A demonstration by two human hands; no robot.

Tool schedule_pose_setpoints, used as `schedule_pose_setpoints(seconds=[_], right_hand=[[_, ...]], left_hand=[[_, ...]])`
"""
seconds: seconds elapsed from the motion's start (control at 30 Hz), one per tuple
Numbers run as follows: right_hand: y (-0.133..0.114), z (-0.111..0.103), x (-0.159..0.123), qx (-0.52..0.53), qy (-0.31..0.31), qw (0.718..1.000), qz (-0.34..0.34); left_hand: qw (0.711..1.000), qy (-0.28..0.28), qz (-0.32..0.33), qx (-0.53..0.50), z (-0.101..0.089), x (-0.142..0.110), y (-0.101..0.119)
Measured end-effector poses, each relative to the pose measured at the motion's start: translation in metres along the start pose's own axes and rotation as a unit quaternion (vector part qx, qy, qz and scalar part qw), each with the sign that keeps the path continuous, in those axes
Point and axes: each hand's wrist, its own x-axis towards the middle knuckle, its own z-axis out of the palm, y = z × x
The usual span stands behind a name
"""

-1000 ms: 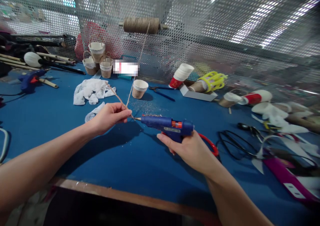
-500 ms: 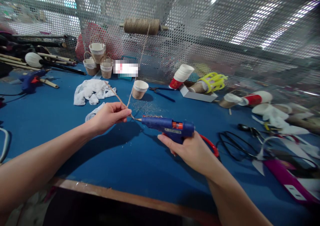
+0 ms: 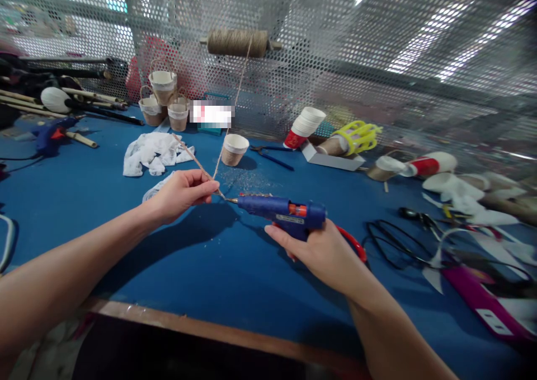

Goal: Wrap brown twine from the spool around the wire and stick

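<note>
My left hand (image 3: pixel 178 192) pinches a strand of brown jute twine (image 3: pixel 229 128) just above the blue table (image 3: pixel 104 201). The twine runs up to a spool (image 3: pixel 237 42) mounted on the perforated metal screen. A short stiff end of twine sticks out up and left from my fingers. My right hand (image 3: pixel 323 254) grips a blue hot glue gun (image 3: pixel 282 212). Its metal nozzle points left and meets the twine right at my left fingertips. A red-handled tool (image 3: pixel 352 243) lies partly hidden behind my right hand.
A twine-wrapped paper cup (image 3: pixel 234 149) stands behind the hands. Small cup baskets (image 3: pixel 163 100), white rags (image 3: pixel 153 151) and another glue gun (image 3: pixel 52 135) lie at the left. Stacked cups (image 3: pixel 304 126), a yellow frame (image 3: pixel 358 136), black scissors (image 3: pixel 398 240) and paper scraps crowd the right.
Almost nothing moved. My left hand shifted slightly upward with the twine, and the glue gun nozzle stayed against the strand.
</note>
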Motion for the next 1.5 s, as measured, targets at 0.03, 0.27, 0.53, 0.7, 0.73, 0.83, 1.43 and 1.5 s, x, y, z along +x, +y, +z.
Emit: schedule_pose_setpoints(seconds=[0.03, 0.27, 0.53, 0.7, 0.73, 0.83, 1.43, 1.5], right_hand=[[0.000, 0.000, 0.000, -0.001, 0.000, 1.000, -0.002], [0.001, 0.000, 0.000, 0.005, 0.005, 1.000, -0.008], [0.003, -0.007, 0.003, 0.068, -0.057, 0.996, 0.030], [0.004, -0.011, 0.005, 0.130, -0.110, 0.985, 0.025], [0.005, -0.011, 0.006, 0.142, -0.118, 0.982, 0.026], [0.007, -0.012, 0.009, 0.180, -0.124, 0.975, 0.048], [0.067, -0.032, 0.065, -0.015, 0.135, 0.972, 0.192], [0.072, -0.032, 0.071, -0.071, 0.144, 0.967, 0.198]], left_hand=[[1.000, 0.000, -0.001, -0.003, 0.000, 0.000, 0.000], [1.000, -0.002, 0.000, 0.000, -0.001, -0.001, 0.000], [1.000, -0.006, -0.004, -0.020, -0.001, 0.000, 0.000], [1.000, -0.008, 0.005, -0.016, -0.001, -0.001, 0.001], [1.000, -0.010, 0.008, -0.017, -0.001, -0.001, 0.001], [1.000, -0.010, 0.019, -0.021, -0.001, -0.002, 0.002], [0.999, -0.011, 0.037, 0.003, -0.004, -0.002, -0.002], [0.999, -0.015, 0.038, 0.013, -0.003, -0.003, -0.002]])
